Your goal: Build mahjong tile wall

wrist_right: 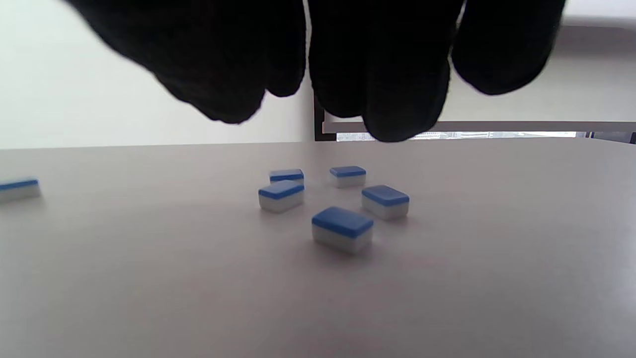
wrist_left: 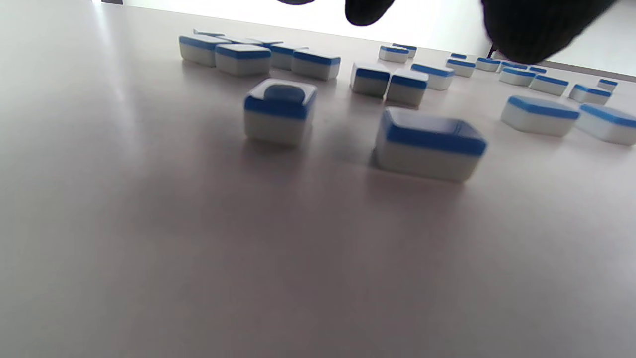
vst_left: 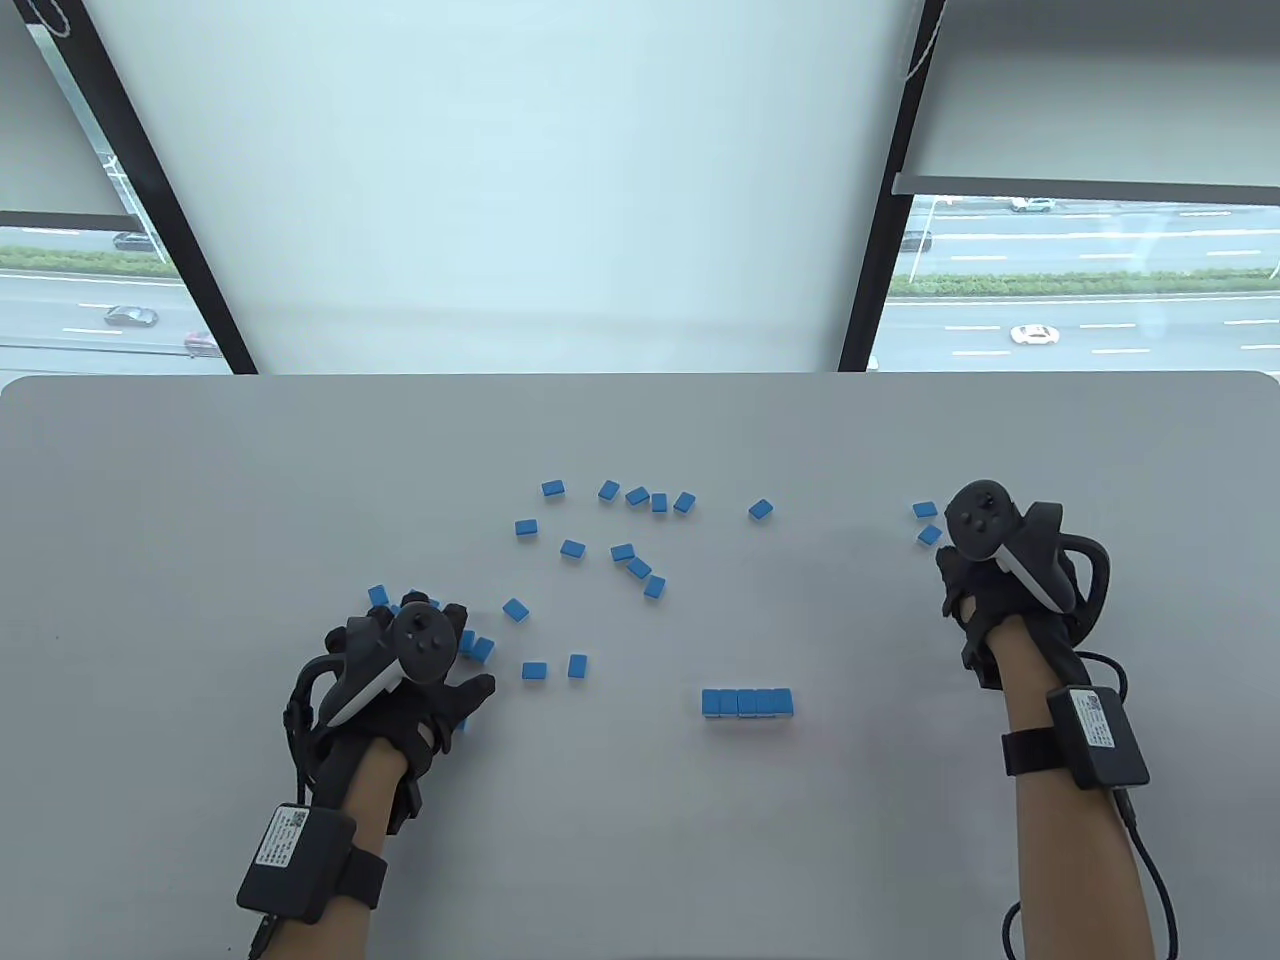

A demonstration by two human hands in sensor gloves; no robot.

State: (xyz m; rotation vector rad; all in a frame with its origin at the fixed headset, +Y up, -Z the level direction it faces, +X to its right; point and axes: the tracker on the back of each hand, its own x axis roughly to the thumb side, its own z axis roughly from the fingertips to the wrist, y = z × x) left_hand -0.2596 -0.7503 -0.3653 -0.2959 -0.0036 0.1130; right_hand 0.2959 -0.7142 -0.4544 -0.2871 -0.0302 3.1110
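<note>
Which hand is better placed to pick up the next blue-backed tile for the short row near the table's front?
Left, probably. The left hand is among a cluster of loose blue-and-white mahjong tiles. The right hand has only a few tiles nearby, and both hands are some way from the five-tile row.

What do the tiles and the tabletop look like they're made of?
Mahjong tiles: likely hard moulded plastic, a blue layer over a white one, with rounded edges and a smooth, slightly glossy top that catches the light. Table: a smooth pale grey surface, probably laminate, with a soft sheen that reflects the window; the core is not visible.
</note>
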